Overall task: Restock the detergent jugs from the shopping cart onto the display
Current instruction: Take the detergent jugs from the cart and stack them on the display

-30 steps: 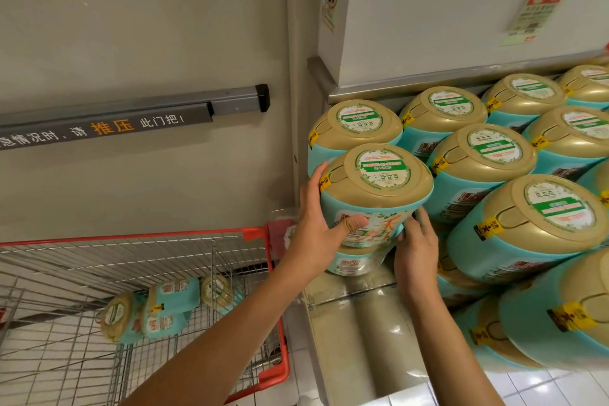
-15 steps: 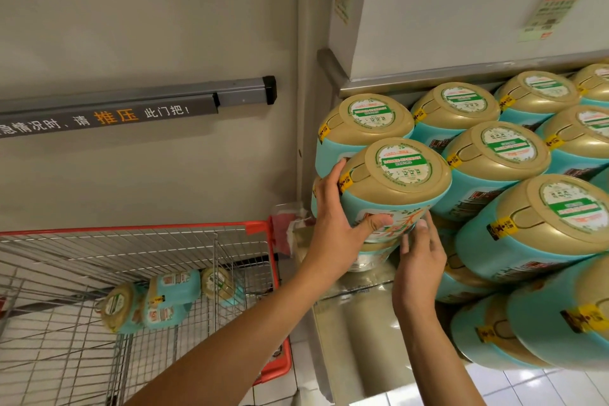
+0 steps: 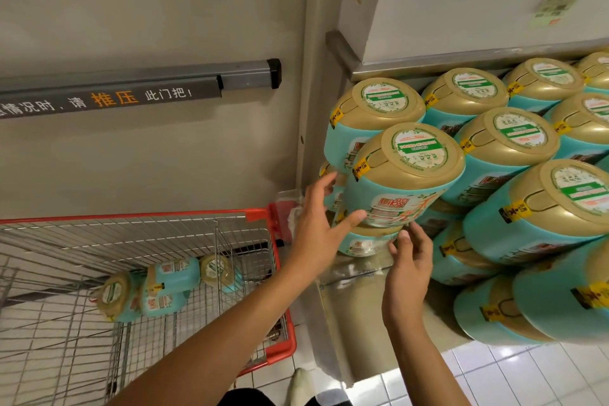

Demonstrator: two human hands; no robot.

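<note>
A teal detergent jug with a gold lid (image 3: 405, 171) sits on top of the stacked display (image 3: 527, 194), at its front left corner. My left hand (image 3: 324, 224) hovers just left of that jug with fingers spread, holding nothing; the thumb tip is close to the label. Just below the jug, my right hand (image 3: 410, 267) has relaxed fingers and holds nothing. Three more jugs (image 3: 155, 290) lie on their sides in the red wire shopping cart (image 3: 257, 217) at the lower left.
A grey push bar (image 3: 184, 82) crosses the door behind the cart. A white cabinet with a metal ledge (image 3: 461, 58) overhangs the display. The display's beige base (image 3: 356, 306) shows below the jugs, with white floor tiles (image 3: 527, 372) beside it.
Both hands held the front jug's sides earlier. Now they have let go and drawn back a little, fingers opened. The jug stays on the stack.
</note>
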